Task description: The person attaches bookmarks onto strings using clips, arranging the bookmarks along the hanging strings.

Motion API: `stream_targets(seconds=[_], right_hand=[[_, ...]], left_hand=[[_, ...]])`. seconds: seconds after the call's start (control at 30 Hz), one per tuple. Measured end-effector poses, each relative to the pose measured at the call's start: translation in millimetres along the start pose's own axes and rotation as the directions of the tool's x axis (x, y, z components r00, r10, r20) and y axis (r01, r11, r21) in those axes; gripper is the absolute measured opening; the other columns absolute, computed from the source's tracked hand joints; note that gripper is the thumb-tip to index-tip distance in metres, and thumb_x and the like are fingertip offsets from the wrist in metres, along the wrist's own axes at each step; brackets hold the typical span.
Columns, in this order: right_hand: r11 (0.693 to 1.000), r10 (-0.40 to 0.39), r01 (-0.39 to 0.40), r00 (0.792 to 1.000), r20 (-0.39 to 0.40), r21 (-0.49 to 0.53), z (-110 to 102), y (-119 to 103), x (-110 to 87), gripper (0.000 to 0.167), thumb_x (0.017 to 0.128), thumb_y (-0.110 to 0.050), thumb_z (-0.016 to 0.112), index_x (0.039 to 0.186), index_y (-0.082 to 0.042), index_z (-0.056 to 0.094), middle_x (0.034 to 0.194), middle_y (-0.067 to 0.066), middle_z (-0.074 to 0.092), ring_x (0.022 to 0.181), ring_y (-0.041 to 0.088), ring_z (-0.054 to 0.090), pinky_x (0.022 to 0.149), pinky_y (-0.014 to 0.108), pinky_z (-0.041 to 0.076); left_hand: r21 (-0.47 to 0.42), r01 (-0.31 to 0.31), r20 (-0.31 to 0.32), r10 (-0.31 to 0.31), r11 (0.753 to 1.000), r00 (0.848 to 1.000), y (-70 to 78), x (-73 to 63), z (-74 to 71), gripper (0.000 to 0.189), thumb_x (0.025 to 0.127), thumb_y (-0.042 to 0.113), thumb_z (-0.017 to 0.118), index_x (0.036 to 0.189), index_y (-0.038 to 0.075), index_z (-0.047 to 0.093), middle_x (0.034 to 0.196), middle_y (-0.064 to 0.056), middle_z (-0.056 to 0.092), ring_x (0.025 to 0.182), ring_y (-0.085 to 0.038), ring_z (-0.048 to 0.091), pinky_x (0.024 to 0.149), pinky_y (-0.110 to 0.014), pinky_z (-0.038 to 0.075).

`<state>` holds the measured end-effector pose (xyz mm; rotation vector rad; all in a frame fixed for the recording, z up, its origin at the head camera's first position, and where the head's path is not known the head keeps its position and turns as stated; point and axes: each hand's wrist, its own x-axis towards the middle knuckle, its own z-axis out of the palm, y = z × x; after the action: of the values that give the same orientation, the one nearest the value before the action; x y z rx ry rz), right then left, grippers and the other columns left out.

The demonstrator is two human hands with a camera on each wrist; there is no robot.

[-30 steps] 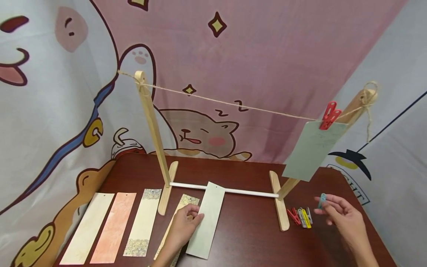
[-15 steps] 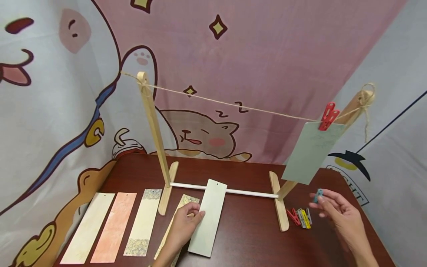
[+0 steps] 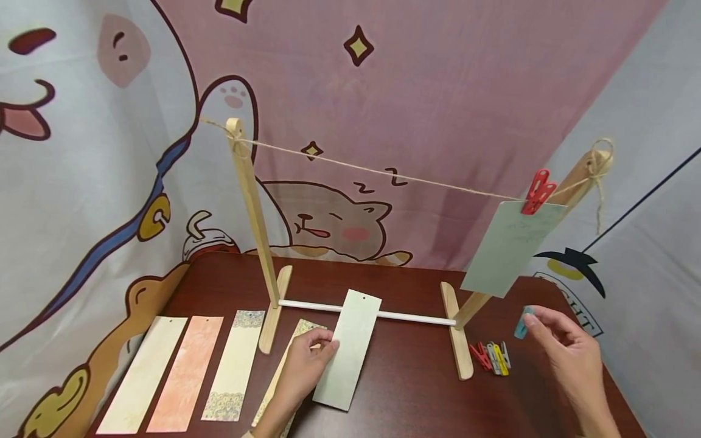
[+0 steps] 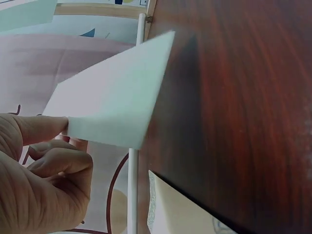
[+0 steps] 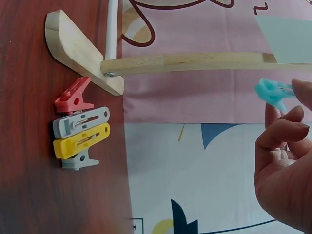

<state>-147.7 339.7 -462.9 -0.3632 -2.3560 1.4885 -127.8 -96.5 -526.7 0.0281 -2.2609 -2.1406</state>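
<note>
at far left on the dark red-brown tabletop (image 3: 405,380) lie a plain cream rectangular card (image 3: 143,374), a peach one (image 3: 186,374) and a cream one with lace-patterned ends (image 3: 234,359). next, my left hand (image 3: 303,365) pinches a long, pale green rectangular card (image 3: 350,350) at its left edge, thumb uppermost. the card reaches rightward from that hand, its long axis running away from me with a slight rightward lean, its far end overlapping the white rod (image 3: 418,317) in view. the thin tan twine line (image 3: 350,165) runs above and beyond it. it looks flat, plain and stiff, one small hole near the far edge. farther right, a similar hung card (image 3: 506,252) dangles from the twine by a red plastic clothespin (image 3: 532,205). my right hand (image 3: 569,353) holds a teal plastic clothespin (image 3: 523,323), well apart from the pinched card, so my left is nearer. the right wrist view crops that grip; i can't quite tell every finger's place.
</note>
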Motion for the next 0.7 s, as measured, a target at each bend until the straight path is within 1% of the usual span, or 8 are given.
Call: stream_targets(seconds=[0.1, 0.17, 0.3, 0.43, 0.47, 0.53, 0.67, 0.7], right_hand=[[1.000, -0.007, 0.007, 0.999, -0.032, -0.007, 2, -6, -1.0, 0.034, 0.103, -0.028, 0.081, 0.132, -0.013, 0.076, 0.086, -0.010, 0.070, 0.067, 0.016, 0.045, 0.052, 0.034, 0.035], [1.000, -0.019, 0.018, 0.999, -0.039, -0.013, 4, -10, -1.7, 0.035, 0.103, -0.028, 0.081, 0.133, -0.012, 0.076, 0.089, -0.010, 0.071, 0.070, 0.015, 0.048, 0.054, 0.032, 0.037], [0.999, -0.028, 0.027, 0.999, -0.026, -0.019, 7, -19, -4.0, 0.036, 0.102, -0.029, 0.082, 0.134, -0.012, 0.076, 0.090, -0.008, 0.072, 0.075, 0.015, 0.050, 0.056, 0.032, 0.036], [0.998, -0.043, 0.043, 0.999, -0.001, -0.037, 9, -26, -7.5, 0.036, 0.101, -0.028, 0.083, 0.132, -0.011, 0.076, 0.087, -0.005, 0.069, 0.076, 0.015, 0.050, 0.055, 0.034, 0.035], [0.998, -0.051, 0.051, 0.999, 0.008, -0.041, 10, -27, -8.2, 0.036, 0.101, -0.028, 0.083, 0.132, -0.011, 0.076, 0.086, -0.005, 0.068, 0.075, 0.015, 0.050, 0.055, 0.034, 0.035], [0.996, -0.067, 0.068, 0.997, 0.025, -0.058, 11, -30, -9.8, 0.036, 0.101, -0.028, 0.083, 0.132, -0.011, 0.076, 0.085, -0.004, 0.066, 0.073, 0.015, 0.050, 0.053, 0.034, 0.036], [0.993, -0.097, 0.100, 0.994, 0.048, -0.062, 11, -35, -12.3, 0.036, 0.102, -0.028, 0.082, 0.134, -0.012, 0.075, 0.087, -0.004, 0.069, 0.071, 0.016, 0.050, 0.052, 0.035, 0.035], [0.992, -0.104, 0.107, 0.993, 0.048, -0.060, 11, -37, -12.6, 0.036, 0.102, -0.027, 0.082, 0.134, -0.012, 0.074, 0.088, -0.004, 0.070, 0.072, 0.016, 0.050, 0.051, 0.036, 0.035]], left_hand=[[0.004, 0.019, -0.014, -0.019, 1.000, 1.000, 3.4, 0.9, 2.0, 0.011, 0.096, -0.001, 0.078, 0.101, -0.009, 0.075, 0.089, -0.006, 0.065, 0.069, -0.011, 0.060, 0.061, -0.022, 0.048], [0.019, 0.015, -0.023, -0.014, 1.000, 1.000, 5.2, 2.3, 2.7, 0.009, 0.094, -0.001, 0.080, 0.099, -0.008, 0.076, 0.085, -0.006, 0.066, 0.066, -0.009, 0.057, 0.060, -0.021, 0.045], [0.042, -0.049, -0.028, 0.051, 0.998, 0.998, 8.0, 5.4, 4.4, 0.010, 0.092, 0.000, 0.084, 0.098, -0.003, 0.078, 0.082, -0.007, 0.073, 0.068, -0.011, 0.058, 0.062, -0.021, 0.044], [0.017, -0.104, -0.022, 0.104, 0.994, 0.994, 10.9, 6.3, 5.5, 0.009, 0.092, -0.003, 0.083, 0.098, -0.002, 0.077, 0.084, -0.008, 0.076, 0.070, -0.011, 0.061, 0.063, -0.020, 0.045], [0.011, -0.107, -0.026, 0.107, 0.994, 0.994, 11.6, 6.3, 5.5, 0.007, 0.093, -0.003, 0.083, 0.097, -0.003, 0.077, 0.083, -0.007, 0.076, 0.068, -0.010, 0.059, 0.062, -0.020, 0.044], [0.006, -0.100, -0.041, 0.100, 0.995, 0.994, 13.5, 6.3, 5.3, 0.006, 0.093, -0.003, 0.082, 0.095, -0.002, 0.077, 0.075, -0.004, 0.070, 0.061, -0.007, 0.052, 0.056, -0.019, 0.039], [0.017, -0.053, -0.087, 0.054, 0.998, 0.995, 15.9, 7.6, 4.8, 0.004, 0.093, 0.000, 0.084, 0.093, -0.001, 0.080, 0.064, 0.000, 0.055, 0.053, -0.004, 0.037, 0.049, -0.019, 0.029], [0.014, -0.045, -0.095, 0.046, 0.999, 0.994, 16.5, 8.1, 4.6, 0.004, 0.092, 0.000, 0.084, 0.093, -0.001, 0.080, 0.063, 0.000, 0.052, 0.052, -0.004, 0.036, 0.049, -0.019, 0.028]])
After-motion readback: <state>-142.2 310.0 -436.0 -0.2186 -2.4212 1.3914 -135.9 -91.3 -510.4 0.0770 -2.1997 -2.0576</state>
